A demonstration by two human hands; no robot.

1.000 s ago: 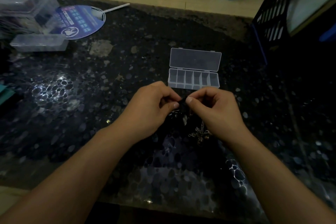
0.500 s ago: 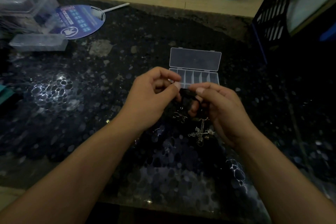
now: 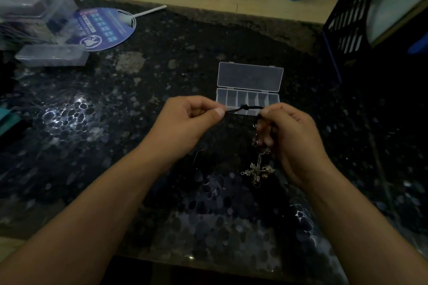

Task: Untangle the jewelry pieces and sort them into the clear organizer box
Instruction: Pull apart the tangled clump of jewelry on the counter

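Six compartments in my organizer box [image 3: 249, 100], contents unclear, lid open; left hand [image 3: 190, 122] and right hand [image 3: 291, 139] pinch black cord [image 3: 245, 108].

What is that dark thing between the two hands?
In the head view, a black cord with a knot stretches from the left hand to the right hand, in front of the clear organizer box.
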